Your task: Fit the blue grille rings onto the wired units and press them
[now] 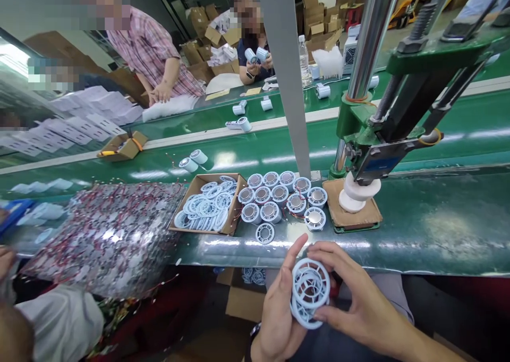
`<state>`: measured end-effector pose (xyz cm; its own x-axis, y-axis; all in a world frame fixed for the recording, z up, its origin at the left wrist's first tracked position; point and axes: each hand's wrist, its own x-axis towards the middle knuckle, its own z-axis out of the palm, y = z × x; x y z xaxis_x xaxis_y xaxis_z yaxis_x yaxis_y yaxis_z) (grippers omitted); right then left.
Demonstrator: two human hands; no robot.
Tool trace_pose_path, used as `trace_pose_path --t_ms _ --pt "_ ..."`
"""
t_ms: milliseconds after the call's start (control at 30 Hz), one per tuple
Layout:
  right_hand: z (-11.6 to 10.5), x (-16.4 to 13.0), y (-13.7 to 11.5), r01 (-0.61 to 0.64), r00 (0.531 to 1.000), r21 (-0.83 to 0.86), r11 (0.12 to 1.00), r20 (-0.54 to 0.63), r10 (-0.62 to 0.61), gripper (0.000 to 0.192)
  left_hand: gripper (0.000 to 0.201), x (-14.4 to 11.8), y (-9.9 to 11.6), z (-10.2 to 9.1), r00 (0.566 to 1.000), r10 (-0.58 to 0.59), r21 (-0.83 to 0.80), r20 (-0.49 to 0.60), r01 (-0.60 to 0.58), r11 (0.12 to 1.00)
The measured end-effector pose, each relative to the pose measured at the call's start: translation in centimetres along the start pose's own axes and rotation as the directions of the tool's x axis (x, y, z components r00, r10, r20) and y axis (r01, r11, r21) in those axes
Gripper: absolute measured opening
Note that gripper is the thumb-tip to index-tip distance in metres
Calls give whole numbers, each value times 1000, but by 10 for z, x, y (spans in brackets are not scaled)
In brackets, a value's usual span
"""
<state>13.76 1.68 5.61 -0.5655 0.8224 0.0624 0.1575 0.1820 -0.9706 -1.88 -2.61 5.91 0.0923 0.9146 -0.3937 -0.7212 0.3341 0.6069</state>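
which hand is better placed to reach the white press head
Probably the right hand: it sits farther right, toward the white press head. The left hand, also on the blue rings, could likely hold them alone.

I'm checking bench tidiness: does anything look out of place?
One pale-blue ring might be out of place: it lies in front of the grouped cylinders, while many loose rings sit inside the cardboard box to its left. It may be deliberate, though.

One head-worn camera, behind the near edge of the counter, looks forward and down, close over the left hand and right hand, past the far edge.
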Motion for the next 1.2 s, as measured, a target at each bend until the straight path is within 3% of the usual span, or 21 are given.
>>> trace_pose_path --t_ms 267,567,667,767,900,1000,1067,1200 --pt "1 2 1 56 998 123 991 -15 -54 53 68 -8 1 2 999 14 26 -41 -13 1000" --pt "4 3 8 33 999 252 967 25 -40 60 70 -12 -3 -6 998 56 59 -10 -56 997" --pt "7 3 13 7 997 125 992 81 -18 62 64 -5 -12 -16 997 69 48 -30 -67 997" --pt "13 7 26 -14 997 -117 993 74 23 62 59 1 -21 -36 985 58 34 -162 -53 998" --pt "29 30 44 -127 991 -524 842 -24 134 57 49 1 -24 -71 932 75 14 -355 -75 997" --pt "47 59 50 -161 983 -615 772 -33 179 58 43 -6 -17 -86 884 167 10 -437 -180 984" --pt "58 78 52 -158 981 -653 741 -19 192 59 41 -11 -9 -86 877 213 3 -430 -235 972" --pt "70 100 56 -144 980 -691 708 -3 197 57 41 -15 4 -73 905 275 -42 -324 -304 952"
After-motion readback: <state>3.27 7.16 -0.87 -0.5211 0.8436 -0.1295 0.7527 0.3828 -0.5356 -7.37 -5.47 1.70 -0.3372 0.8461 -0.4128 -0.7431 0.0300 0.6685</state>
